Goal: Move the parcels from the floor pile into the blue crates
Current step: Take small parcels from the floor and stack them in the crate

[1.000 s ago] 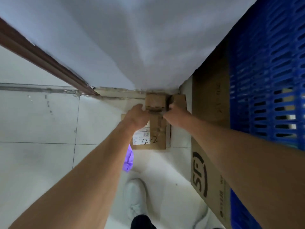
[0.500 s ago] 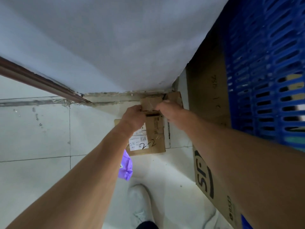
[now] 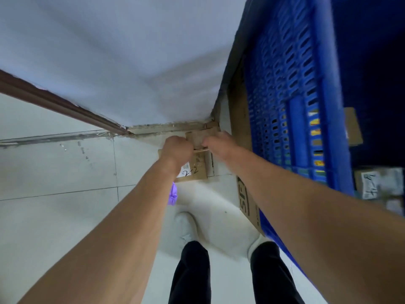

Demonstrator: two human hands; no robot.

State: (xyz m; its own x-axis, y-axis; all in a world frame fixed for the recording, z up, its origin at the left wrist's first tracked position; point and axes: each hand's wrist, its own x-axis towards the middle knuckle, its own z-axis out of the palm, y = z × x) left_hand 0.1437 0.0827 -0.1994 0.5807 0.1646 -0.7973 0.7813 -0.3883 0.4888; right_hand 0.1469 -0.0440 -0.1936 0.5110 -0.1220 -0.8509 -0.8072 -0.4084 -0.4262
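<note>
The person is bending over the far corner of the pale tiled floor (image 3: 65,172), where the white wall (image 3: 131,62) meets it, and is reaching down with both arms. The left hand (image 3: 176,148) and the right hand (image 3: 219,143) are gripping a small brown cardboard box (image 3: 197,138) from opposite sides. The fingers are curled round its edges, though the fingertips are hidden behind the knuckles. Taking it from two sides is probably keeping the box level as it comes off the pile, without dragging what lies beneath. Under it, a flat brown cardboard parcel with a white label and a handwritten "2-2" (image 3: 196,172) is lying tucked into the same corner. A purple plastic scrap (image 3: 173,194) is showing just beside the left forearm, and what it is cannot be told. The tall blue slotted plastic crate (image 3: 295,95) is standing along the floor's right edge, with a flattened brown cardboard sheet (image 3: 244,194) leaning against it. Labelled parcels (image 3: 370,183) are already lying inside, so the carry looks short: lift, turn right, lower over the rim.
</note>
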